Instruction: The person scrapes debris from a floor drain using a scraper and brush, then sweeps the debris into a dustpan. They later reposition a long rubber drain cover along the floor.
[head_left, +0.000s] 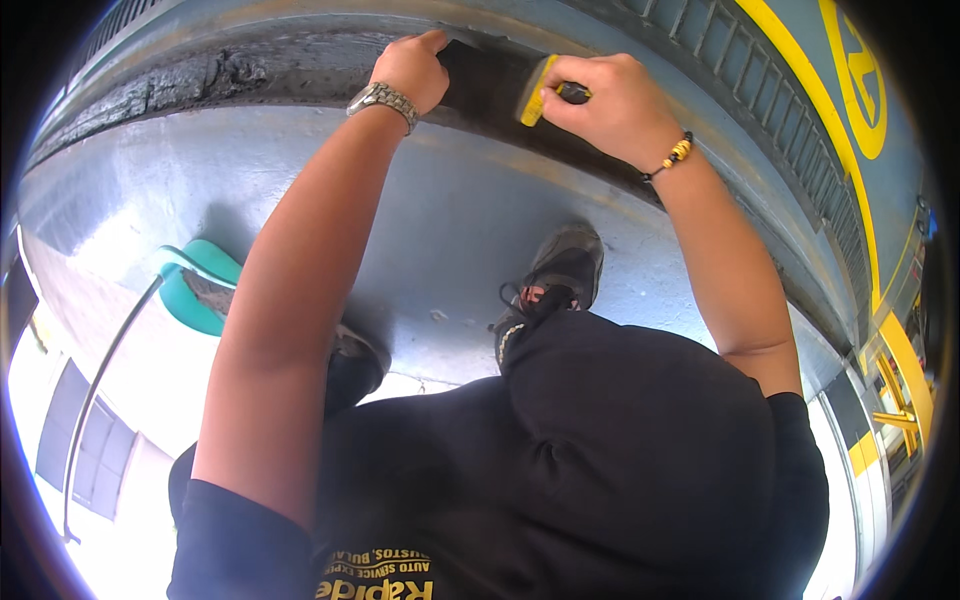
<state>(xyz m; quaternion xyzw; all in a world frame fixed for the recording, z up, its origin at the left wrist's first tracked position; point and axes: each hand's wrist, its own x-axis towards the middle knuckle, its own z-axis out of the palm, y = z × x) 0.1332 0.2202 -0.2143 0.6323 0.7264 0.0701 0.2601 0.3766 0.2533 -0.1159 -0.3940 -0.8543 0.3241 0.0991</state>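
My right hand [612,98] is closed round a yellow-and-black hand tool [541,92] with a wide flat head. Whether that head is a brush or a scraper I cannot tell, as its left side is blurred. The tool is over a long, dark channel [490,85] in the grey floor. At the channel's far side, left of the tool, my left hand [413,72] has its fingers curled; what they hold, if anything, is hidden. Dark, caked dirt [190,85] lies in the channel further left.
A green dustpan [205,285] with dirt in it and a long metal handle stands left of my left arm. My shoe [565,265] is on the grey floor [440,220]. Metal grating [745,65] and yellow floor lines [810,75] run beyond the channel, with a yellow stand [897,400] far right.
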